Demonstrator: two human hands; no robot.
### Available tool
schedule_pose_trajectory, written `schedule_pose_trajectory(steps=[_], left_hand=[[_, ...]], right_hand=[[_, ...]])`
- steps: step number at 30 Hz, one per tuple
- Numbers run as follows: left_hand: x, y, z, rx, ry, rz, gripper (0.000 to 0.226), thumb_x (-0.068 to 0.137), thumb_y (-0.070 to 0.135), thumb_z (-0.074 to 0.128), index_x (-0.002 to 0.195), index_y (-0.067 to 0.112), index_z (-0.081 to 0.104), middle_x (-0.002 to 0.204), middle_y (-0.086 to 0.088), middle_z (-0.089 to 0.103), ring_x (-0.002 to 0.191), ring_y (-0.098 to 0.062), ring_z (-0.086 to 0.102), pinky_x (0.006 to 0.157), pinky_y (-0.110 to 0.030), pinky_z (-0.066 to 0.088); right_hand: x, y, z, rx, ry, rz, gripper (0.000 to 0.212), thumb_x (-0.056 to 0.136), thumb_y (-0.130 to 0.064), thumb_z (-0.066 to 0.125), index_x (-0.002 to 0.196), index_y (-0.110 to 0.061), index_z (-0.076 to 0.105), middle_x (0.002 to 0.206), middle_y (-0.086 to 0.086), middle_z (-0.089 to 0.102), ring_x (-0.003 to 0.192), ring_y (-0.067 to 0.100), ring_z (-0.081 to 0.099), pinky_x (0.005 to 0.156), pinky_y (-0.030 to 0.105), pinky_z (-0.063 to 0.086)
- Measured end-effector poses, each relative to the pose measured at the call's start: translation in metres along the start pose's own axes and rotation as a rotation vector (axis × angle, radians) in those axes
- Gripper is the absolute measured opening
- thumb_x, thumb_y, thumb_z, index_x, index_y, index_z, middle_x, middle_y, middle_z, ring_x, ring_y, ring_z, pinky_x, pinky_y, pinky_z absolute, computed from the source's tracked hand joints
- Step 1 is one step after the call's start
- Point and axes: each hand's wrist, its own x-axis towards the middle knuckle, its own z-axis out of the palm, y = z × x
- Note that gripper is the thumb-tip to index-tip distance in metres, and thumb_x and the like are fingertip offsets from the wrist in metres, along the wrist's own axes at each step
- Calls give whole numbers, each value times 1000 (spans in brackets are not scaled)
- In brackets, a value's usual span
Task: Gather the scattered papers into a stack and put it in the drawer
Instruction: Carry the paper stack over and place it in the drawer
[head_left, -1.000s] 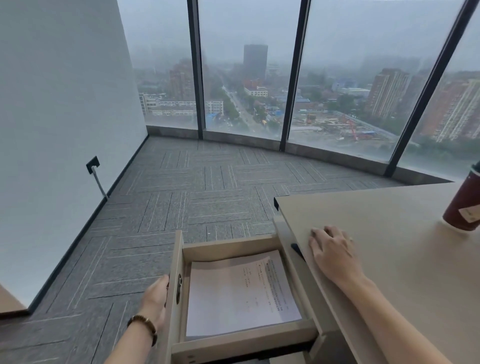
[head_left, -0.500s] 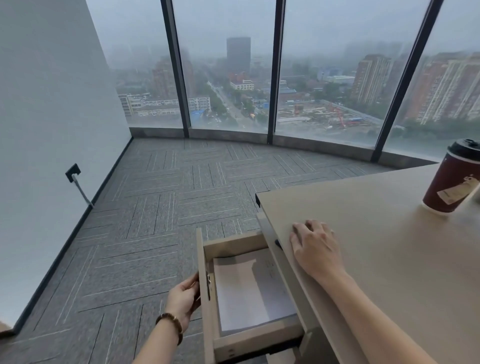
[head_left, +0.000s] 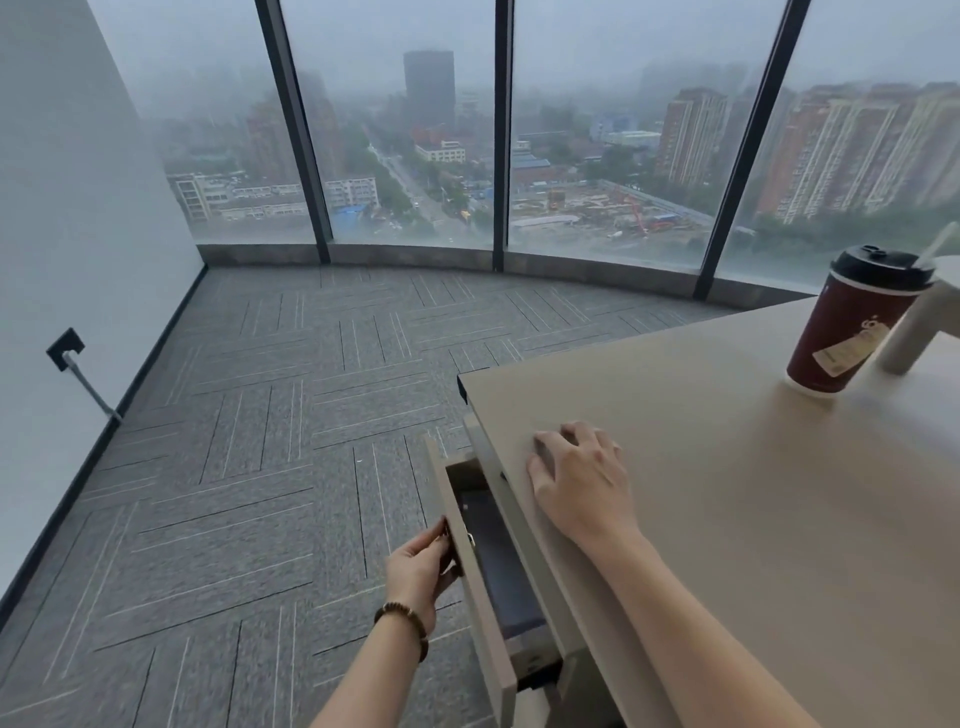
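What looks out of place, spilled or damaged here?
Nothing stands out. The drawer is just slightly open, left hand at its front; the cup stands upright on the desk.
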Motion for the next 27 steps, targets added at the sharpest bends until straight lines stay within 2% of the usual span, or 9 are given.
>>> schedule_pose_trajectory(steps=[3, 7, 12, 16, 19, 27], left_hand=[[5, -9, 21, -31, -10, -29, 29, 94, -6, 56, 120, 0, 67, 113, -20, 71, 111, -35, 66, 79, -39, 60], [13, -20, 41, -38, -31, -31, 30, 94, -7, 56, 123, -2, 65, 114, -22, 69, 105, -35, 65, 90, -47, 55], [16, -27, 56, -54, -20, -25, 30, 94, -9, 53, 121, -2, 65, 98, -16, 71, 99, -32, 63, 89, -46, 55], [12, -28, 62, -81, -6, -20, 32, 95, -10, 51, 122, -2, 64, 101, -16, 71, 103, -35, 64, 92, -47, 53], [11, -28, 67, -88, 33, -22, 31, 93, -11, 51, 119, -2, 66, 98, -15, 71, 98, -34, 64, 89, -46, 53], [13, -22, 60, 17, -24, -33, 32, 94, -8, 53, 123, 0, 64, 111, -18, 70, 100, -30, 64, 88, -42, 56]], right_hand=[[3, 4, -1, 55, -19, 32, 36, 95, -45, 52, 125, -31, 65, 137, 0, 52, 130, 22, 42, 112, 35, 26], [4, 6, -3, 89, -17, 51, 37, 92, -48, 56, 125, -34, 66, 136, -4, 53, 130, 20, 43, 110, 35, 27], [5, 6, -2, 95, -5, 49, 36, 92, -48, 56, 124, -33, 66, 135, -3, 53, 130, 19, 43, 110, 34, 27], [5, 5, 1, 71, 12, 44, 34, 92, -47, 55, 120, -32, 67, 133, -2, 53, 127, 21, 43, 110, 35, 27], [5, 3, 2, 62, 23, 42, 32, 92, -46, 54, 117, -30, 67, 132, 0, 53, 126, 22, 44, 109, 36, 27], [5, 4, 4, 70, 18, 43, 34, 92, -47, 55, 120, -32, 67, 136, -2, 52, 129, 20, 43, 110, 35, 27]])
